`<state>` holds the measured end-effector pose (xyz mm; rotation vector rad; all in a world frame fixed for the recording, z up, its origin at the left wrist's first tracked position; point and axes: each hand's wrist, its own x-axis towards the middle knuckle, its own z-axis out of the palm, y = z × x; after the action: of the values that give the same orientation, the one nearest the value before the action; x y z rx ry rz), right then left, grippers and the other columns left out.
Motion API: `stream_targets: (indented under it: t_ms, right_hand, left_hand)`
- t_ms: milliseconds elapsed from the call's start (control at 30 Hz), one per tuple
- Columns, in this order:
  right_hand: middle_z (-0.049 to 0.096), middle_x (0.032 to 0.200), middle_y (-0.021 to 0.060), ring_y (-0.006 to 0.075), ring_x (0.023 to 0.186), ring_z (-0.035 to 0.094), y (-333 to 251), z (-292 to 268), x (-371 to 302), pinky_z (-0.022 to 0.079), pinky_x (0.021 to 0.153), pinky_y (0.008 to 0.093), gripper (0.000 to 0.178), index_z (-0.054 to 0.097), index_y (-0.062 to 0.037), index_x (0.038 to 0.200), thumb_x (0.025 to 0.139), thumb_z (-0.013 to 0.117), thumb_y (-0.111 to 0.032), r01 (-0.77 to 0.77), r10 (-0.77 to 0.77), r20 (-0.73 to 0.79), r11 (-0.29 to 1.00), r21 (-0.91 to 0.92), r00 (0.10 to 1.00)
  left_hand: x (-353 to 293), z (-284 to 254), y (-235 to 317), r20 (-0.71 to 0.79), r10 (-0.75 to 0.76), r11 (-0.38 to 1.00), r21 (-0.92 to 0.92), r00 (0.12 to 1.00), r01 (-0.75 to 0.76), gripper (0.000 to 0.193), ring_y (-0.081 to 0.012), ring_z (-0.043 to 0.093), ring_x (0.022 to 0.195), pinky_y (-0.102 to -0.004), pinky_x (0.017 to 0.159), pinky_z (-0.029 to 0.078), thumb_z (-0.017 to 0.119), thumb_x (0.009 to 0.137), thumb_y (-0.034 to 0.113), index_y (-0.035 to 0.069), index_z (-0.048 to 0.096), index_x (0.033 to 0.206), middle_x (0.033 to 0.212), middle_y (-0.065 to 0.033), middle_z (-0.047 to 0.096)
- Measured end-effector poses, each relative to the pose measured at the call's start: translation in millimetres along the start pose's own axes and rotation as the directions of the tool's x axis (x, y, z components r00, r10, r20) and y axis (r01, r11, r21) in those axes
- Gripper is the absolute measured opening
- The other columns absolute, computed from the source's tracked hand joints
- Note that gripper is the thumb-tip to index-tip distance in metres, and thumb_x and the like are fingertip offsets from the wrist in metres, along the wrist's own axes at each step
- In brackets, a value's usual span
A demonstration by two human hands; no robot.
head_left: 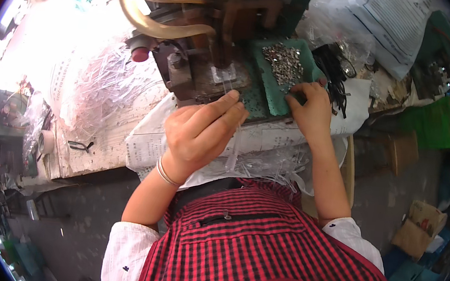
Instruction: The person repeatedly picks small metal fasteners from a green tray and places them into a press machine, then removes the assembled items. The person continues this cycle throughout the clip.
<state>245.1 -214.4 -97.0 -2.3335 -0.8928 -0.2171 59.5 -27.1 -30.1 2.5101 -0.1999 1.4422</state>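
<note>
My left hand (pixel 201 129) is closed, its fingertips pinching a thin clear plastic strip (pixel 234 150). The strip's upper end reaches toward the work spot of a dark metal press (pixel 209 80), and its other end hangs below my fingers. A green tray (pixel 268 92) stands just right of the press, with a heap of small silvery metal pieces (pixel 285 64) in it. Over the tray's right near side, my right hand (pixel 312 111) has its fingers curled toward the thumb. Whatever those fingertips hold, if anything, is too small to make out.
A large pile of clear plastic strips (pixel 101 85) covers the bench at left. More strips (pixel 272 165) lie in front of me. A red button (pixel 140 54) and a yellowish hose (pixel 165 29) sit on the press. Black cables (pixel 335 75) and a white sack (pixel 385 25) lie right of the tray.
</note>
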Motion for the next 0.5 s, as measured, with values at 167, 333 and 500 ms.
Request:
stream_targets:
  t_ms: [167,333,500]
  right_hand:
    - [0.067,0.096,0.0092,0.0331,0.099,0.066,0,17,7,0.053,0.082,0.0477,0.011,0.072,-0.0096,0.09,0.081,0.077,-0.015,0.069,-0.076,-0.027,0.978,-0.199,0.997]
    - [0.071,0.087,0.0069,0.0296,0.086,0.07,3,11,0,0.055,0.074,0.043,0.011,0.073,-0.0105,0.093,0.083,0.075,-0.015,0.05,-0.068,-0.11,0.987,-0.154,0.992]
    - [0.075,0.082,0.0104,0.0293,0.075,0.074,-3,6,9,0.056,0.072,0.038,0.014,0.073,-0.0079,0.096,0.085,0.075,-0.016,-0.184,0.206,-0.138,0.97,0.156,0.969]
  left_hand:
    - [-30,-26,27,0.089,-0.346,0.916,-0.184,0.934,0.356,0.029,-0.0186,0.074,0.077,-0.0286,0.061,0.055,0.082,0.077,-0.002,0.003,0.077,0.106,0.115,-0.0146,0.078]
    - [-64,-111,8,-0.094,-0.411,0.85,0.319,0.907,0.419,0.027,-0.0194,0.071,0.076,-0.031,0.064,0.054,0.08,0.081,0.002,0.006,0.077,0.107,0.11,-0.0105,0.077]
    - [-49,-156,-72,0.191,-0.473,0.761,0.582,0.86,0.288,0.011,-0.0297,0.067,0.083,-0.0392,0.074,0.053,0.073,0.084,-0.003,0.002,0.076,0.093,0.093,-0.0092,0.073]
